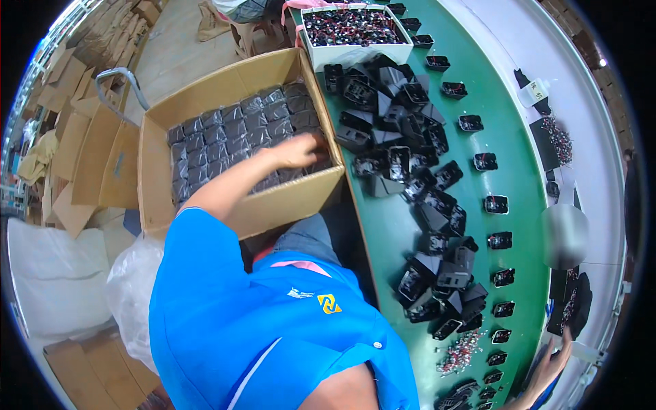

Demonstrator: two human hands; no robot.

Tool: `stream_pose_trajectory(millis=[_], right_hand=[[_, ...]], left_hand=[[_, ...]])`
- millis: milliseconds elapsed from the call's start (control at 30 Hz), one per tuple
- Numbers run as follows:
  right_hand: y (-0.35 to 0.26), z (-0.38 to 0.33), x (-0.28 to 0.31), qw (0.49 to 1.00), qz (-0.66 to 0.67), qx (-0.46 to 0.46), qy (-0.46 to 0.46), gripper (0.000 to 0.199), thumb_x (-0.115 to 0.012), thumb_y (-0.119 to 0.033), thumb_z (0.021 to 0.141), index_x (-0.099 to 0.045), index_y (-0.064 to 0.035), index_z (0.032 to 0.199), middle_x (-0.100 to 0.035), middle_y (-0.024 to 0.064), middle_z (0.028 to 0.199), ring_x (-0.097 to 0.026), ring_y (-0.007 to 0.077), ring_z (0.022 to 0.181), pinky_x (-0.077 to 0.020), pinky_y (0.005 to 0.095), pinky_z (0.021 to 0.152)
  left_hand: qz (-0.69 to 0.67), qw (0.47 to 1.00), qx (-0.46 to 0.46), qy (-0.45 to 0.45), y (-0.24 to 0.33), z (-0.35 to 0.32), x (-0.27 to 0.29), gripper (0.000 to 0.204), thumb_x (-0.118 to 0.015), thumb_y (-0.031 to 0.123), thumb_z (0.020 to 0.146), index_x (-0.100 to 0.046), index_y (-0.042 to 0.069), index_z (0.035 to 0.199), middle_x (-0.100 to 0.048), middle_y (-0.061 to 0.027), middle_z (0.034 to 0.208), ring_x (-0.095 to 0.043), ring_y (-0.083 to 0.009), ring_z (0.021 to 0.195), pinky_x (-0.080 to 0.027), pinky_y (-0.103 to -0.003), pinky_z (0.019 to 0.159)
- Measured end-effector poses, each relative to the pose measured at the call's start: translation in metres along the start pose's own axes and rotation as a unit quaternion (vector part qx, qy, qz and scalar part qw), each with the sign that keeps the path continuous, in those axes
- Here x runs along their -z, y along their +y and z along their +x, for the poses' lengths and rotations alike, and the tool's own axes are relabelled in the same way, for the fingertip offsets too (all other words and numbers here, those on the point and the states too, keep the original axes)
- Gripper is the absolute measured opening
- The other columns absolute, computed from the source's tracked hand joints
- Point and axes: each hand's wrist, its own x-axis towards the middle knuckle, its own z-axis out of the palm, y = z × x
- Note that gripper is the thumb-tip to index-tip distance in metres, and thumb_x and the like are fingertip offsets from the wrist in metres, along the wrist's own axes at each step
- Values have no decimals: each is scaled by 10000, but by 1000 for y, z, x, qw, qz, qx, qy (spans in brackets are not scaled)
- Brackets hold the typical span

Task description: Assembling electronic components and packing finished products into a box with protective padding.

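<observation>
At upper left, the left hand (303, 149) is held over packs (236, 130) in the carton (290, 193). Whether anything is pinched cannot be told.

Packets (215, 132) are wrapped in glossy clear plastic; the carton (154, 164) is made of matt cardboard. The tabletop (383, 225) is finished smooth, with a sheen.

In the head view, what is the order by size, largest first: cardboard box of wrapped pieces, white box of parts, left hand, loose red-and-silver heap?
1. Cardboard box
2. White box
3. Left hand and red-and-silver heap: they look too alike to rank.
</observation>
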Motion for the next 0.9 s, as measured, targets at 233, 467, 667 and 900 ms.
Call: stream_pose_trajectory(millis=[233,467,667,900], right_hand=[[-497,62,23,882,339,327,28,77,-620,-179,932,-627,-223,994,-693,35,1108,-636,216,1027,-467,490,1002],[-553,45,20,737,581,344,-28,83,-642,-189,903,-624,-239,967,-684,39,1093,-629,221,990,-481,459,963],[-601,83,-61,663,679,314,-17,89,-643,-135,866,-651,-167,949,-676,92,1113,-610,239,993,-480,436,914],[-586,82,-136,606,747,272,34,112,-645,-73,823,-684,-84,927,-668,154,1136,-587,260,996,-479,409,857]], left_hand=[[32,982,-184,41,-22,33,-41,213,-637,293,898,-733,114,959,-673,-56,1075,-503,-303,1152,-350,-472,1022],[-58,986,-121,96,-13,36,-61,167,-703,241,806,-714,113,913,-671,-10,1049,-519,-298,1147,-348,-454,1009],[-98,971,-107,191,-7,29,-70,56,-669,133,800,-655,80,808,-659,-54,962,-552,-291,1048,-389,-453,943],[-291,917,53,268,7,20,-43,109,-579,34,871,-569,-13,969,-630,-131,773,-560,-296,666,-478,-365,655]])
